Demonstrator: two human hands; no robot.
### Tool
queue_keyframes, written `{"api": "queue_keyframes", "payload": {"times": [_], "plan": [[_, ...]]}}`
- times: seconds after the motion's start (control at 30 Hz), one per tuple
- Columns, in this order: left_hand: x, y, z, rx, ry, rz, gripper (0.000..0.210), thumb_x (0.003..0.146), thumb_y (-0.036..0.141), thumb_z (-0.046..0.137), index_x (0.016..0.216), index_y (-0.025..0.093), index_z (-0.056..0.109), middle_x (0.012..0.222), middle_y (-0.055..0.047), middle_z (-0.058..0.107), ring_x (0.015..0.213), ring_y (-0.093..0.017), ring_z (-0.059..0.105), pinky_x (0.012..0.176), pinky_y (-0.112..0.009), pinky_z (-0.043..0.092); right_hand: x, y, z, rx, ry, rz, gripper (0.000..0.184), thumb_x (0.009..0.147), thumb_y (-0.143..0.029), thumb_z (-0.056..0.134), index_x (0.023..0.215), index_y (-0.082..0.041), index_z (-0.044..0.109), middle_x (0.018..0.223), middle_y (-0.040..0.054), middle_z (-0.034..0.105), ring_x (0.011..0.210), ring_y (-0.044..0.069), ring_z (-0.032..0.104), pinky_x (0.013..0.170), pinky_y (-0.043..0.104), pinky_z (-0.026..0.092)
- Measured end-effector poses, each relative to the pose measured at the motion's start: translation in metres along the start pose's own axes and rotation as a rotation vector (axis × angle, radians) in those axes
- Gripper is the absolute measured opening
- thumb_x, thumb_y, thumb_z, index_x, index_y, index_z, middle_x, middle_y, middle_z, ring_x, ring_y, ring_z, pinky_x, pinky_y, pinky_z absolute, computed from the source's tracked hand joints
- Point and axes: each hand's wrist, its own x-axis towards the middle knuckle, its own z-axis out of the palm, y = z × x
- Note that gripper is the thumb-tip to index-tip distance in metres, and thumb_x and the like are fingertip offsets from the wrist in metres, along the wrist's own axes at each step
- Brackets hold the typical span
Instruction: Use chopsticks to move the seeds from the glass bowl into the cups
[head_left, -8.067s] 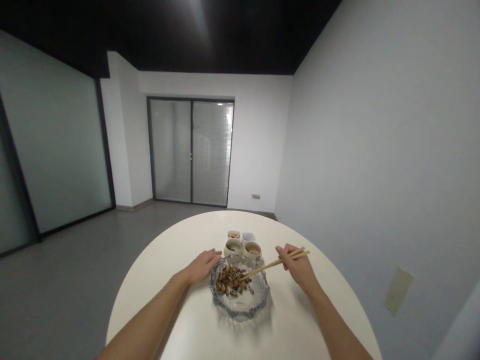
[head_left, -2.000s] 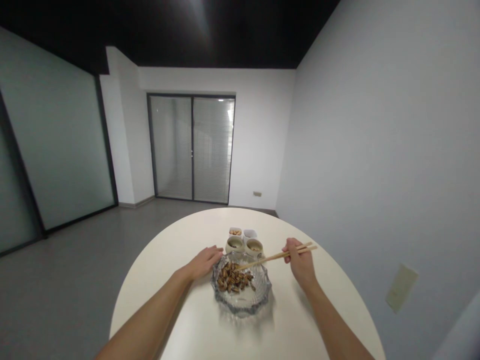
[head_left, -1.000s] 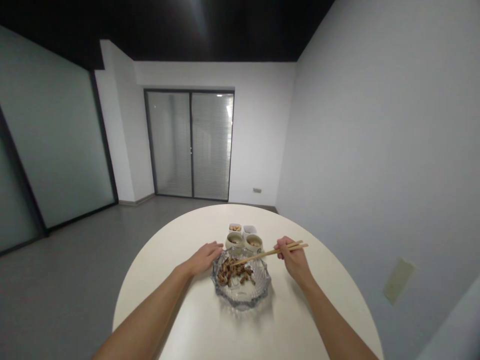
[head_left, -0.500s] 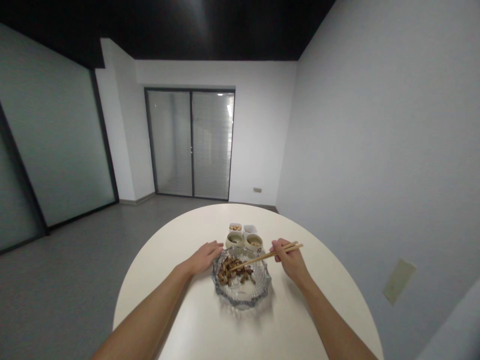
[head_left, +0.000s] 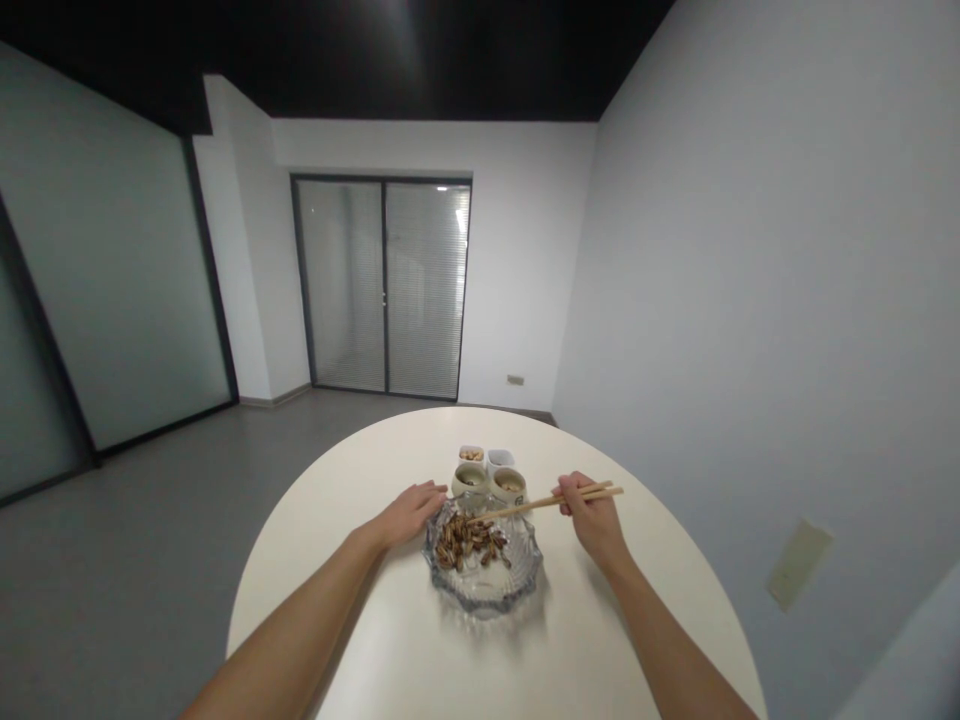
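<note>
My right hand (head_left: 594, 515) is closed around a pair of wooden chopsticks (head_left: 529, 506), right of a scalloped clear glass bowl (head_left: 486, 605). The chopstick tips are over the far part of a heap of brown, elongated shelled-looking pieces (head_left: 459, 545), perhaps seeds or nuts, on the bowl's left side. Whether the tips pinch a piece is too small to tell. On the bowl's left rim, my left hand (head_left: 409, 512) lies with its fingers stretched out, palm down. Just behind the bowl stand two small beige cups, a left cup (head_left: 469, 489) and a right cup (head_left: 509, 499).
Behind the cups are a small white dish with tan pieces (head_left: 472, 455) and another white dish (head_left: 500, 461). Everything stands on a round white table (head_left: 390, 640). A white wall (head_left: 712, 300) rises close to the table's right side.
My right hand has shifted slightly right and drawn the chopsticks with it; their tips now sit farther back over the heap. My left hand stays at the bowl's rim.
</note>
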Motion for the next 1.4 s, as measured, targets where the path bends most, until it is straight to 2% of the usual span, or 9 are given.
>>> {"api": "queue_keyframes", "payload": {"times": [0.1,0.27,0.47,0.7,0.87,0.97,1.2,1.4], "plan": [[0.000,0.002,0.000,0.000,-0.008,-0.001,0.065,0.109,0.063,0.027,0.129,0.023,0.073,0.136,-0.009,0.072,0.127,-0.031,0.059,0.115,-0.042,0.040,0.000,-0.001,0.000,0.012,0.024,-0.006,0.075,0.078,-0.093,0.058,0.062,-0.021,0.070,0.048,0.0019,0.056,0.048,0.016,0.050,0.046,0.027,0.039],[0.000,0.005,-0.002,-0.012,-0.001,0.020,0.063,0.109,0.063,0.028,0.131,0.024,0.073,0.138,-0.008,0.070,0.130,-0.031,0.057,0.117,-0.041,0.038,-0.002,-0.002,0.002,-0.010,-0.045,-0.015,0.073,0.081,-0.090,0.059,0.059,-0.021,0.068,0.046,0.0014,0.055,0.046,0.016,0.049,0.047,0.028,0.039],[-0.001,0.009,-0.003,-0.021,-0.008,-0.011,0.066,0.108,0.065,0.028,0.128,0.023,0.074,0.132,-0.009,0.073,0.124,-0.031,0.060,0.115,-0.043,0.041,-0.004,-0.006,0.003,-0.036,-0.058,-0.035,0.067,0.085,-0.084,0.060,0.061,-0.022,0.070,0.045,0.0019,0.057,0.045,0.017,0.051,0.046,0.029,0.040],[-0.001,0.008,-0.001,-0.030,-0.018,-0.036,0.067,0.107,0.066,0.028,0.130,0.023,0.073,0.139,-0.008,0.070,0.135,-0.033,0.054,0.121,-0.045,0.036,-0.008,-0.009,0.007,-0.046,-0.099,-0.023,0.055,0.084,-0.070,0.071,0.059,-0.022,0.065,0.046,0.0025,0.061,0.044,0.016,0.051,0.046,0.027,0.039],[0.000,0.006,-0.002,-0.036,-0.022,-0.041,0.067,0.106,0.068,0.030,0.131,0.024,0.074,0.148,-0.007,0.065,0.144,-0.034,0.048,0.125,-0.046,0.030,-0.005,0.003,0.006,-0.035,-0.054,-0.043,0.058,0.085,-0.074,0.068,0.058,-0.023,0.061,0.049,0.0019,0.059,0.048,0.016,0.051,0.047,0.027,0.039],[0.000,0.008,-0.003,-0.046,-0.023,-0.032,0.067,0.106,0.069,0.030,0.130,0.025,0.074,0.145,-0.007,0.067,0.142,-0.034,0.051,0.125,-0.046,0.032,-0.003,0.008,0.005,-0.051,-0.056,-0.043,0.060,0.085,-0.076,0.066,0.058,-0.023,0.060,0.050,0.0016,0.059,0.049,0.016,0.051,0.048,0.026,0.038],[-0.003,0.007,-0.003,-0.037,-0.023,-0.072,0.069,0.106,0.068,0.030,0.139,0.022,0.070,0.152,-0.009,0.062,0.146,-0.035,0.046,0.127,-0.048,0.028,-0.007,-0.003,0.004,-0.091,-0.109,-0.040,0.060,0.087,-0.076,0.063,0.060,-0.023,0.063,0.051,0.0033,0.062,0.051,0.018,0.055,0.051,0.028,0.041],[-0.001,0.004,-0.001,-0.038,-0.014,-0.052,0.064,0.107,0.065,0.032,0.135,0.024,0.072,0.148,-0.007,0.065,0.142,-0.033,0.050,0.125,-0.047,0.031,-0.009,-0.005,0.004,-0.064,-0.119,-0.051,0.057,0.086,-0.073,0.066,0.060,-0.022,0.066,0.051,0.0031,0.063,0.051,0.018,0.055,0.051,0.029,0.041]]}}
